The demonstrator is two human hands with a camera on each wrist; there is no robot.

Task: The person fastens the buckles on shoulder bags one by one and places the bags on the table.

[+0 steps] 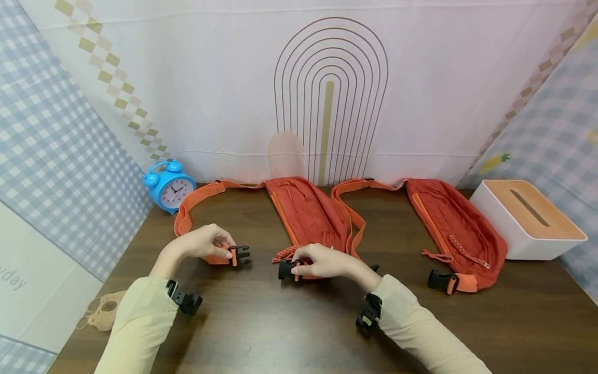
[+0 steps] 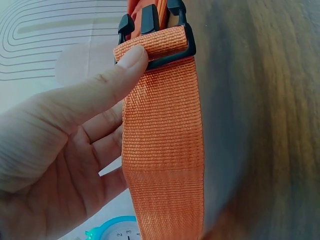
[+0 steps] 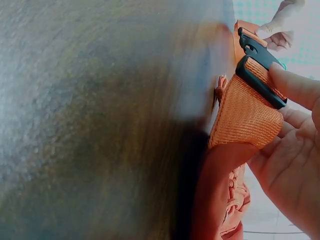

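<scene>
My left hand (image 1: 204, 242) pinches the pronged half of a black side-release buckle (image 1: 241, 255) at the end of an orange strap (image 2: 162, 130). In the left wrist view the thumb lies on the webbing loop, and the prongs point away from the hand. My right hand (image 1: 322, 261) grips the black socket half (image 1: 285, 269) of the buckle, on the short orange webbing (image 3: 248, 114) of a red waist bag (image 1: 303, 208). A gap separates the two halves, which face each other above the table. The bag lies behind the right hand, its lower end partly hidden by it.
A second red waist bag (image 1: 455, 228) lies at the right with its strap looped leftward and a black buckle (image 1: 440, 280) in front. Beside it stands a white tissue box (image 1: 514, 234). A blue alarm clock (image 1: 161, 183) stands back left; a beige cut-out object (image 1: 105, 313) lies near the left sleeve.
</scene>
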